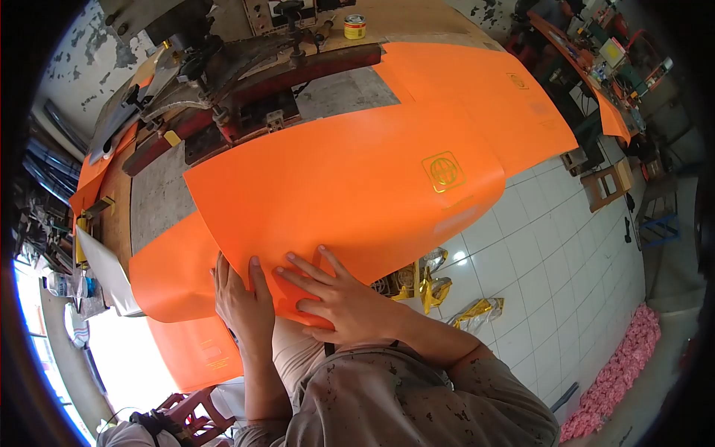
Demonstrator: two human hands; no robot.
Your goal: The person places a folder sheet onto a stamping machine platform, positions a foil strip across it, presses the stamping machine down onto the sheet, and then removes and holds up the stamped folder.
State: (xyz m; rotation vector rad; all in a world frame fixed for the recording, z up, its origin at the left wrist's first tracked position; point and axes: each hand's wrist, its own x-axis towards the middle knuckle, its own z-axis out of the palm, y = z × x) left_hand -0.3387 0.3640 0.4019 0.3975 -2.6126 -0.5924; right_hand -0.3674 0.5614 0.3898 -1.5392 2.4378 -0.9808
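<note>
A large orange sheet (328,182) with a gold round emblem in a square frame lies curved over the front of the bench. My left hand (246,302) rests at its lower left edge, thumb on the sheet and fingers stretched beside the edge. On the sheet's near, bent-down part, my right hand (339,298) lies with its fingers spread. Another orange sheet (171,272) shows under the left edge. Further right, an orange sheet (514,112) with a smaller gold emblem extends over the bench edge.
A metal press (201,82) with screw knobs and a red bar stands behind the sheet. A small yellow tin (355,27) sits at the back. Gold foil scraps (477,313) lie on the white tiled floor (536,246). A lower orange sheet (197,350) is at left.
</note>
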